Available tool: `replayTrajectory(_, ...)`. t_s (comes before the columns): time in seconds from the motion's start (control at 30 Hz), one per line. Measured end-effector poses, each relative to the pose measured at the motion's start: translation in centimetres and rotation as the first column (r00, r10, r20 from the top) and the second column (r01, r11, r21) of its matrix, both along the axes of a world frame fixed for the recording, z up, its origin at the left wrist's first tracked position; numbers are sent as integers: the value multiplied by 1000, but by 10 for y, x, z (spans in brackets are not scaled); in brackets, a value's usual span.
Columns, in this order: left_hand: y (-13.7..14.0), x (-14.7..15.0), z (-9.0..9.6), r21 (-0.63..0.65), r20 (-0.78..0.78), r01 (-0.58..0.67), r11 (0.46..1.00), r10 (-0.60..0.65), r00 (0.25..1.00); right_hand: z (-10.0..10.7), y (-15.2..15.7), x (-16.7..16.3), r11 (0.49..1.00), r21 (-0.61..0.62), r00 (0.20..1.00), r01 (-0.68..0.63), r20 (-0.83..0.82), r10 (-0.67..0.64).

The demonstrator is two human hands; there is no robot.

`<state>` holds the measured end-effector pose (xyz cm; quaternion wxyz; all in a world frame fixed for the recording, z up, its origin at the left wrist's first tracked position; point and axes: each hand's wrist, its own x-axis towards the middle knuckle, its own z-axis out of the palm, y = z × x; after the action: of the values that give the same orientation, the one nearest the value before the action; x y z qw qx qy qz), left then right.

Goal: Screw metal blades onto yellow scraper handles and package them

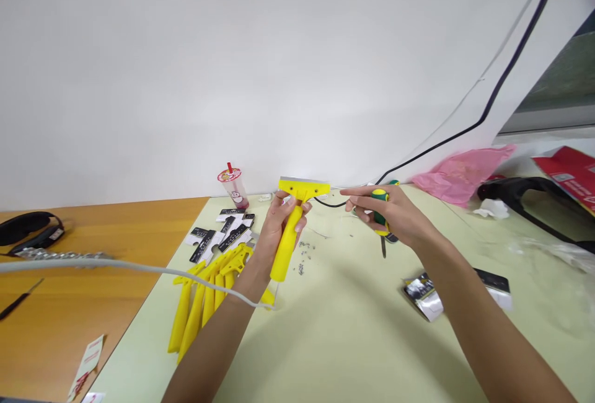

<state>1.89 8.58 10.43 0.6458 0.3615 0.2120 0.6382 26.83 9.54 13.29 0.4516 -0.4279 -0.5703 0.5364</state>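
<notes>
My left hand (277, 222) grips a yellow scraper (289, 242) below its wide head, which carries a metal blade along the top edge. To the right of it, my right hand (390, 208) is closed around a green and yellow screwdriver (381, 220) whose shaft points down. The index finger of that hand stretches toward the scraper head, a little apart from it. Several small screws (302, 259) lie scattered on the pale table below. Several more yellow scrapers (195, 310) lie in a heap beside my left forearm, which hides some of them.
Black and white blade packets (218, 239) lie behind the heap, near a drink cup (235, 189). More packaging (427, 297) is by my right forearm. A pink plastic bag (460, 173) and a black frame-like object (515, 195) lie right. A grey cable (139, 266) crosses the left foreground.
</notes>
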Motion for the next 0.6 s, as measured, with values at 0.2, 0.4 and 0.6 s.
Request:
replayTrajectory(0.2, -5, -2, -6, -23, 103, 30, 999, -27, 994, 5, -2, 1, 999, 50, 997, 5, 72, -9)
replayTrajectory(0.4, -24, -5, -20, -78, 16, 17, 997, -16, 1000, 17, -22, -8, 971, 231, 972, 66, 204, -115)
replayTrajectory(0.6, -44, -6, -56, -227, 17, 32, 973, -29, 999, 13, -45, -34, 904, 425, 939, -46, 328, -106)
